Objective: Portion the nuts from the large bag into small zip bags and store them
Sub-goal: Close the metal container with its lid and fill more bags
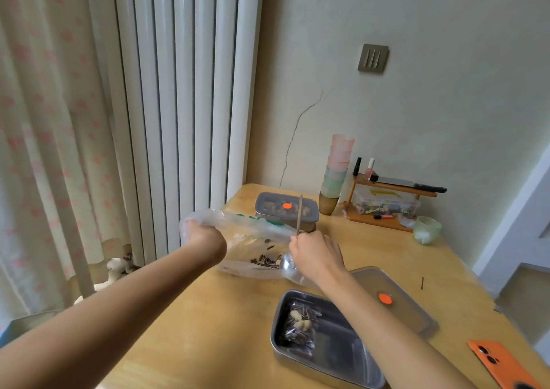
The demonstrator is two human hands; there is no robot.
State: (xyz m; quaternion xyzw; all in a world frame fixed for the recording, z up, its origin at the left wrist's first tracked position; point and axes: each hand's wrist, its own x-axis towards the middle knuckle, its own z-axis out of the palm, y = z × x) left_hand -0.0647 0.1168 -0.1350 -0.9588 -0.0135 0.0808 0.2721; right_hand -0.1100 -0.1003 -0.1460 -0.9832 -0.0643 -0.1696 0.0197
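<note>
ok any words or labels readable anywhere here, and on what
No text is readable.
Green print on the large bag: too blurred to read.
Yellow mark on the clear box: too small to read.
Orange dots on the far lid and near lid: no lettering.

Illegible green print on large bag (250, 235).

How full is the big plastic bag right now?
Nearly empty: the large bag holds only a small cluster of seeds near its bottom.
</note>
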